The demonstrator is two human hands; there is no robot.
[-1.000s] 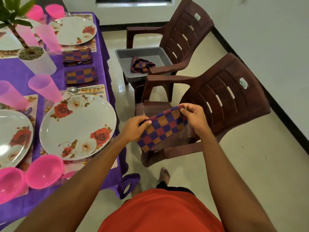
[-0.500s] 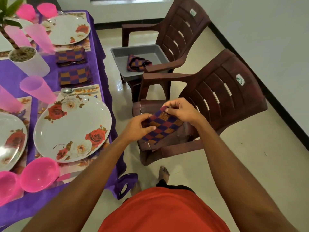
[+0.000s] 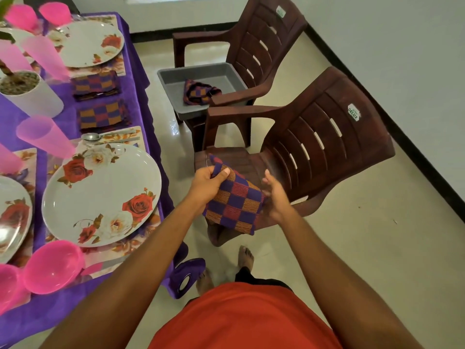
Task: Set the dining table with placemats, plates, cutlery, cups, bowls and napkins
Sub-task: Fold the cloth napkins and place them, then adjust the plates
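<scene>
Left hand (image 3: 205, 183) pinches the checked napkin (image 3: 234, 202) mid-frame; right hand (image 3: 275, 197), fingers loose, touches its edge; table (image 3: 137, 61) lies left.

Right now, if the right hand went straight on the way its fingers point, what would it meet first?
Probably the seat of the nearer dark brown plastic chair. The right hand, at the edge of the purple-and-orange checked cloth napkin, points forward over that seat; its height above it is unclear.

4 checked napkins (image 3: 234, 200), 2 brown chairs (image 3: 314, 147), 1 grey tub (image 3: 201, 74), 1 potted plant (image 3: 27, 96).
</scene>
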